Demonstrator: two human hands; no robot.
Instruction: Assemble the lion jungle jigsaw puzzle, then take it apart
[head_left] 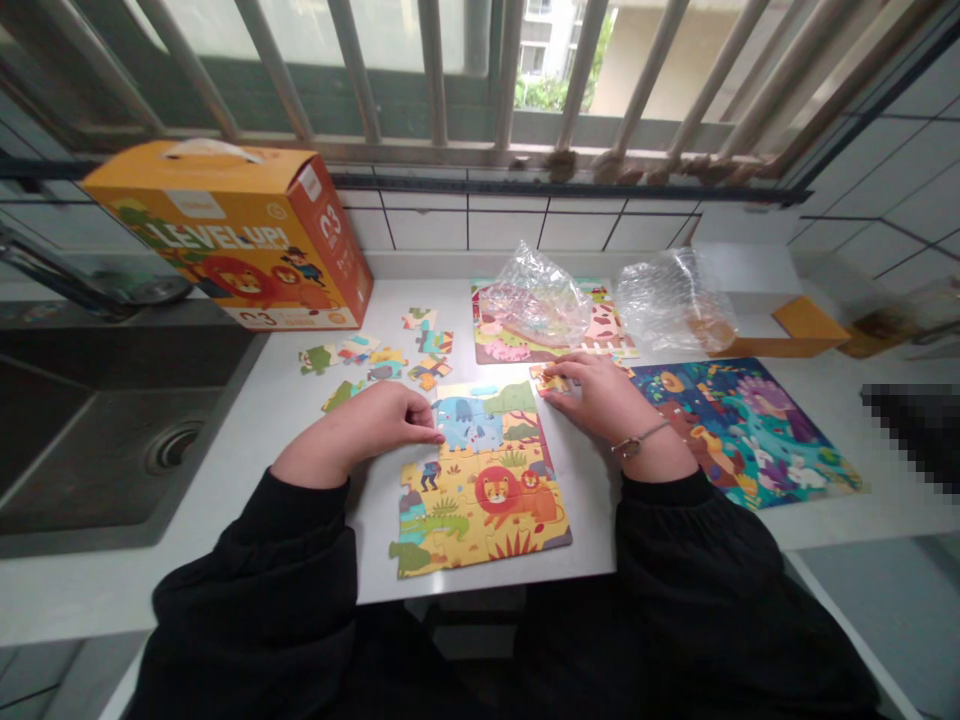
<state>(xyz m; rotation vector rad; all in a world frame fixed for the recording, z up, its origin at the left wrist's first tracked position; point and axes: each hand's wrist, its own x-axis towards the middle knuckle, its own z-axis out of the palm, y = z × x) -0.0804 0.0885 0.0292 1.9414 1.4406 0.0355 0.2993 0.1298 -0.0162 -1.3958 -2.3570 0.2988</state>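
Observation:
A partly assembled animal jigsaw (484, 490) with a lion, a crocodile and a blue elephant lies on the white counter (247, 440) in front of me. My left hand (375, 425) rests curled at its upper left edge, fingertips touching the elephant part. At the puzzle's top right corner, my right hand (600, 400) pinches a small orange puzzle piece (550, 379). A bracelet circles that wrist. Several loose pieces (375, 360) lie scattered beyond my left hand.
An orange puzzle box (232, 235) stands at the back left beside a dark sink (90, 440). Two finished puzzles, a pink one (525, 345) and a blue one (742, 430), lie right, with crumpled plastic bags (675, 300) and an orange lid (806, 325). Barred window behind.

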